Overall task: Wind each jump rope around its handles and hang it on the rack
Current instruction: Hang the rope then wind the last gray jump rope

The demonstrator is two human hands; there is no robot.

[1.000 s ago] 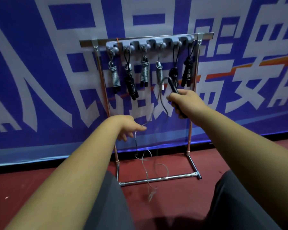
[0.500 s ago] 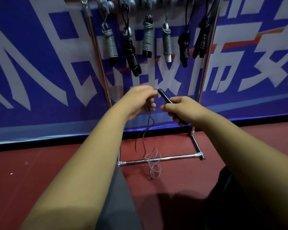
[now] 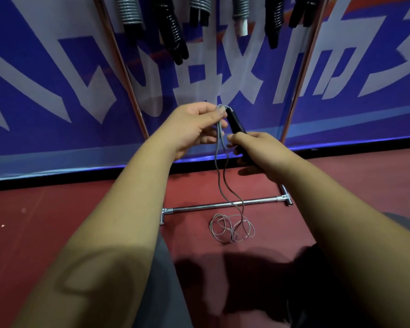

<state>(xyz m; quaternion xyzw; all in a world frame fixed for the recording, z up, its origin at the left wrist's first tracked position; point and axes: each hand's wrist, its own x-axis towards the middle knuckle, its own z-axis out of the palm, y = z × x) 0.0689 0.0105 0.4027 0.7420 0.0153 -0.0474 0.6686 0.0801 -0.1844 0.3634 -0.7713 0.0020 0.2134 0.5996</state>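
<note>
My right hand (image 3: 258, 152) grips the black handles (image 3: 234, 121) of a jump rope, which point up and to the left. My left hand (image 3: 194, 126) pinches the grey cord (image 3: 219, 176) right at the handle tips. Two strands of cord hang down from there and end in a loose coil (image 3: 232, 227) on the red floor. The metal rack (image 3: 223, 205) stands just behind, and several wound ropes (image 3: 173, 31) hang from it at the top of the view, cut off by the frame edge.
A blue banner with white characters (image 3: 57, 91) fills the wall behind the rack. The rack's uprights (image 3: 301, 79) rise on either side of my hands. My knees in grey trousers (image 3: 161, 280) sit low in the view on the red floor (image 3: 57, 209).
My left hand rose from the hanging cord to the handle tips and took hold of the cord there. The view tilted down, so the rack's top bar left the frame.
</note>
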